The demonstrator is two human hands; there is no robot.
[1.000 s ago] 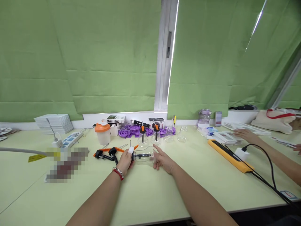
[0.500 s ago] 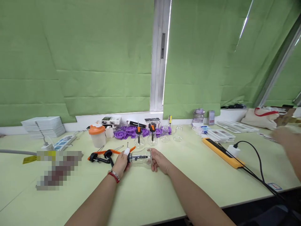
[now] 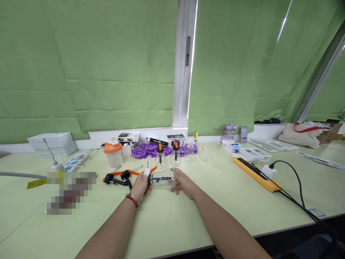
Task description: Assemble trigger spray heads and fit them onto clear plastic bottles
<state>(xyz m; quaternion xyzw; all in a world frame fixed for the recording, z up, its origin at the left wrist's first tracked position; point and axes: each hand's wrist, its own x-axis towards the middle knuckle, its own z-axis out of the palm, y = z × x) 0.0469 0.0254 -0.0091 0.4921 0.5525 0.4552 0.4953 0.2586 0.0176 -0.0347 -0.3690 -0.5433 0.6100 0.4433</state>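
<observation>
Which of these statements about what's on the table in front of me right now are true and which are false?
1. Both hands are on a clear glass bottle lying on its side. True.
2. The left hand has a white wrap on one finger. True.
3. The cup with the orange lid lies tipped over. False: it stands upright, behind and to the left of the hands.
4. The right hand holds the yellow power strip. False: the strip lies well off to the right, untouched.
5. Purple plastic parts lie near the window wall. True.
</observation>
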